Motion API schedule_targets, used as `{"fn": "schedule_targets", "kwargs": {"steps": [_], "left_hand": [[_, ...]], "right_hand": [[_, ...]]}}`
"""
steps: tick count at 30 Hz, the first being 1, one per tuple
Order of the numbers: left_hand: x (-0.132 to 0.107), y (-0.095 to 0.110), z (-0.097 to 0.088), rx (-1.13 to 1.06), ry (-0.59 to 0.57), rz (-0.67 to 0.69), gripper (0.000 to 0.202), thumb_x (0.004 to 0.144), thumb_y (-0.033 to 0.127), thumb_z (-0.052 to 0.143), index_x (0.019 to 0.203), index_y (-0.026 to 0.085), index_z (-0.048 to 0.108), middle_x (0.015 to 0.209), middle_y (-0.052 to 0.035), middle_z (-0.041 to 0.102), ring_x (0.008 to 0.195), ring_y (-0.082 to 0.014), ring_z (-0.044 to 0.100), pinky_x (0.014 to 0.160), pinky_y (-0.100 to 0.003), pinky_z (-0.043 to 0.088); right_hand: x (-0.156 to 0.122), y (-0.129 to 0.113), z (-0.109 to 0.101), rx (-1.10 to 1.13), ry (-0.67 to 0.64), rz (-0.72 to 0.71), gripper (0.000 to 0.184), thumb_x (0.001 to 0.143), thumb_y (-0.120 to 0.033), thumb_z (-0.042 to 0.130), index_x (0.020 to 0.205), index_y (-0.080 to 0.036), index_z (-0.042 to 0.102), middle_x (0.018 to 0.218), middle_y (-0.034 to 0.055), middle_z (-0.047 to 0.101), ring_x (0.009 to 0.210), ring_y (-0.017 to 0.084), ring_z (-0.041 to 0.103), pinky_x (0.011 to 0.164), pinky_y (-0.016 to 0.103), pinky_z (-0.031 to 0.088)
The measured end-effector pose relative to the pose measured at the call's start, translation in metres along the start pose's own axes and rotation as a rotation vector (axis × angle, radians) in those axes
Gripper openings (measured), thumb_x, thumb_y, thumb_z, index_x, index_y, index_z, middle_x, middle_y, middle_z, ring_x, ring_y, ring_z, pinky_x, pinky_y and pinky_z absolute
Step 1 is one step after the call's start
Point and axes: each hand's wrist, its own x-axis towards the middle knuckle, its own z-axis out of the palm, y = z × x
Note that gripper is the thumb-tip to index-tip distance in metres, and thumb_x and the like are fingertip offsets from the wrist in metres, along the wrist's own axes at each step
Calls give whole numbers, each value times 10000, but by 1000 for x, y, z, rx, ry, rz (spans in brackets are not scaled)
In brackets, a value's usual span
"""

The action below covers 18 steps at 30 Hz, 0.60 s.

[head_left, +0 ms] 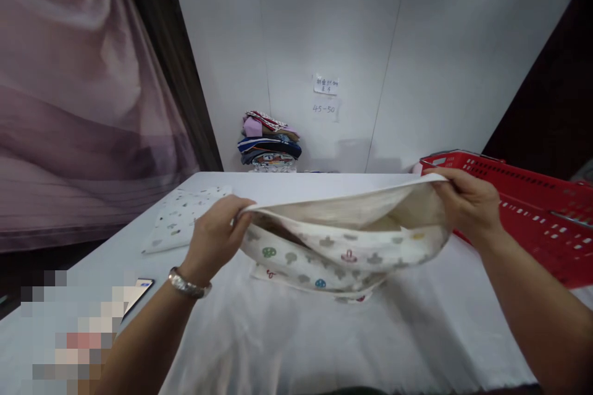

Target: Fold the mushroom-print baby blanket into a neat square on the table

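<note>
A white cloth [343, 241] printed with small coloured mushroom shapes is stretched in the air between both hands, just above the white table [287, 333]. My left hand [217, 236] pinches its left corner, and a metal watch sits on that wrist. My right hand [466, 203] grips the right corner, fingers closed over the edge. The cloth sags in the middle, and its lower fold touches the table.
A folded cloth with the same print [185, 219] lies at the table's far left. A stack of folded fabrics [269, 142] stands against the white back wall. A red plastic basket [528, 210] sits at the right. A phone [138, 294] lies near the left edge.
</note>
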Motion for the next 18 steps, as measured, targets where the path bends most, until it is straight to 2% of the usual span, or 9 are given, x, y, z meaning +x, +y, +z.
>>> {"fn": "schedule_targets", "kwargs": {"steps": [3, 4, 7, 9, 11, 13, 15, 18], "left_hand": [[-31, -5, 14, -185, -333, -103, 184, 811, 308, 430, 840, 197, 574, 826, -17, 589, 780, -153, 523, 689, -251, 400], [-43, -4, 20, -266, -445, -150, 172, 802, 298, 429, 819, 195, 566, 810, -12, 584, 762, -148, 517, 675, -246, 401], [-75, 3, 36, -427, -736, -277, 107, 746, 272, 481, 763, 188, 545, 785, 14, 567, 740, -132, 498, 655, -227, 390], [-89, 8, 42, -472, -863, -324, 119, 695, 294, 558, 727, 181, 542, 775, 25, 557, 742, -128, 486, 653, -216, 379], [-96, 7, 42, -510, -932, -358, 166, 661, 322, 611, 711, 177, 546, 743, 32, 547, 724, -126, 476, 638, -209, 370], [-96, 1, 37, -558, -953, -398, 193, 674, 358, 609, 718, 177, 558, 706, 33, 542, 696, -124, 472, 617, -208, 365], [-92, -12, 29, -593, -926, -423, 240, 725, 417, 555, 716, 178, 568, 686, 27, 542, 678, -126, 474, 613, -210, 373], [-85, -37, 22, -517, -824, -429, 349, 759, 508, 478, 650, 190, 572, 664, 17, 547, 659, -133, 487, 621, -216, 401]], "right_hand": [[-4, 14, -5, -75, -350, 30, 243, 783, -328, 520, 917, -192, 670, 848, 39, 678, 753, 173, 620, 649, 265, 487], [-8, 18, -5, -82, -394, 50, 249, 782, -339, 517, 913, -194, 671, 860, 42, 680, 764, 182, 622, 651, 270, 490], [-22, 26, -2, -60, -399, 114, 285, 789, -378, 497, 913, -186, 667, 905, 58, 677, 822, 203, 618, 708, 289, 487], [-37, 27, 5, -11, -569, 162, 314, 773, -399, 516, 946, -182, 663, 933, 59, 675, 841, 210, 616, 733, 290, 481], [-56, 27, 12, -14, -805, 211, 351, 726, -398, 567, 1006, -203, 651, 955, 45, 674, 842, 213, 617, 738, 281, 473], [-78, 29, 18, -108, -955, 216, 447, 656, -374, 627, 1084, -247, 619, 952, 28, 674, 836, 218, 615, 727, 275, 461], [-99, 32, 21, -259, -1043, 170, 490, 602, -329, 653, 1089, -293, 608, 888, 9, 679, 807, 224, 614, 699, 275, 444], [-122, 48, 22, -455, -1082, 96, 309, 623, -260, 600, 926, -300, 648, 785, -7, 670, 763, 221, 616, 671, 278, 422]]}}
